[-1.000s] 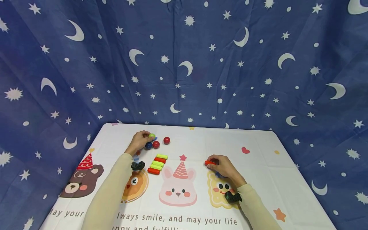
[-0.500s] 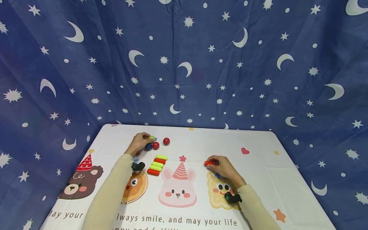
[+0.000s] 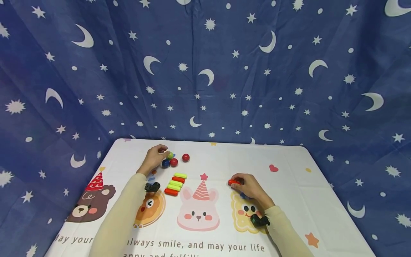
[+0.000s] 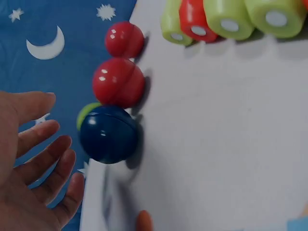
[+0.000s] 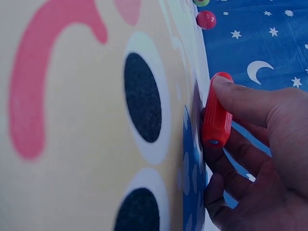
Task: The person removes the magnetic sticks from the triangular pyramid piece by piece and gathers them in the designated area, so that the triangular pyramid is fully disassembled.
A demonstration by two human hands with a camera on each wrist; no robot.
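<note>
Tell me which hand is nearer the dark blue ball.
Left. The left hand sits right beside the dark blue ball; the right hand, gripping a red cylinder, is far across the table.

1. Red ball (image 4: pixel 118 82), second red ball (image 4: pixel 124 39) and blue ball (image 4: pixel 108 134): hard plastic by the look, high gloss, sharp white highlights.
2. Green ball (image 3: pixel 170 155): smooth surface; mostly hidden in the wrist view.
3. Red stick (image 5: pixel 216 117): smooth plastic, satin sheen, pale insert at its end face.
4. Green and red sticks (image 4: pixel 226 17): same smooth plastic, light disc set in each end.
5. Table cover (image 3: pixel 289 185): matt printed sheet, faint creases.
6. Backdrop (image 3: pixel 224 71): matt cloth, creased and folded.
7. Sleeves (image 3: pixel 118 217): soft matt fabric.
</note>
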